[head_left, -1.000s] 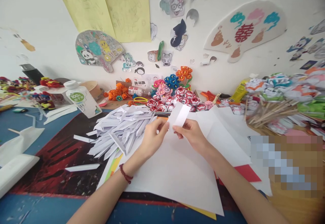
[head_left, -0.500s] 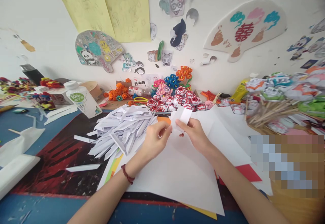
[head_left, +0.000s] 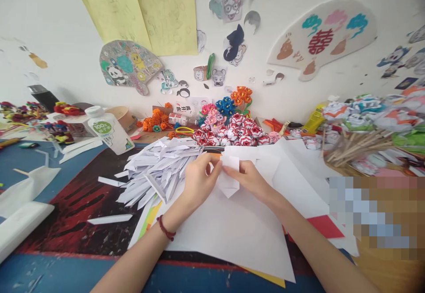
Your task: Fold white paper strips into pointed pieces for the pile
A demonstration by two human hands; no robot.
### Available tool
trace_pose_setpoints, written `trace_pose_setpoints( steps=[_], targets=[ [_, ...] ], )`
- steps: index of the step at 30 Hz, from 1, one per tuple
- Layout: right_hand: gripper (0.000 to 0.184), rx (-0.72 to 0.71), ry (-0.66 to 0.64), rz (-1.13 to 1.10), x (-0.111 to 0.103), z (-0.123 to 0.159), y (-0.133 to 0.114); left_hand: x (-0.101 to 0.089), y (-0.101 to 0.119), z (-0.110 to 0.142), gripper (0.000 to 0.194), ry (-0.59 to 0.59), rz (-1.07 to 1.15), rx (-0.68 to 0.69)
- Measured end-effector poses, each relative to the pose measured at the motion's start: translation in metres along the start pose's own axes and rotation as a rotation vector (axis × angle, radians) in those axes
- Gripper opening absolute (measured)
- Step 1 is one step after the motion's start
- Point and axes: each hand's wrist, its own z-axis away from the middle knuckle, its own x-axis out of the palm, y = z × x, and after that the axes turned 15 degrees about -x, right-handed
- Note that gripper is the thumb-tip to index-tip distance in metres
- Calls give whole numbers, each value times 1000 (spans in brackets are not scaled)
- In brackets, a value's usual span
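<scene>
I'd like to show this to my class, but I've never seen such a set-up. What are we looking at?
There is no machine here: these are a person's own bare hands, seen by a camera worn on the head, looking forward and down. The right hand pinches a folded white paper; the left hand has its fingertips at the paper's edge, though whether they grip is unclear. Below lies a large white sheet. To the left is a pile of paper strips; farther back stand a white bottle and red-and-white flowers.
</scene>
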Motion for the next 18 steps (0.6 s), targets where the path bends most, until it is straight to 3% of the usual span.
trace_pose_setpoints(
  steps=[6,10,14,18],
  targets=[
    [36,28,-28,-67,0,1,-2,2,0,3,10,112,-65,71],
    [36,27,-19,-65,0,1,1,3,-6,6,15,223,-225,231],
    [40,12,-12,-40,-1,1,4,-1,-14,5,19,187,-370,419],
    [39,-30,11,21,-3,-1,3,-6,-13,0,20,120,-349,470]
  ],
)
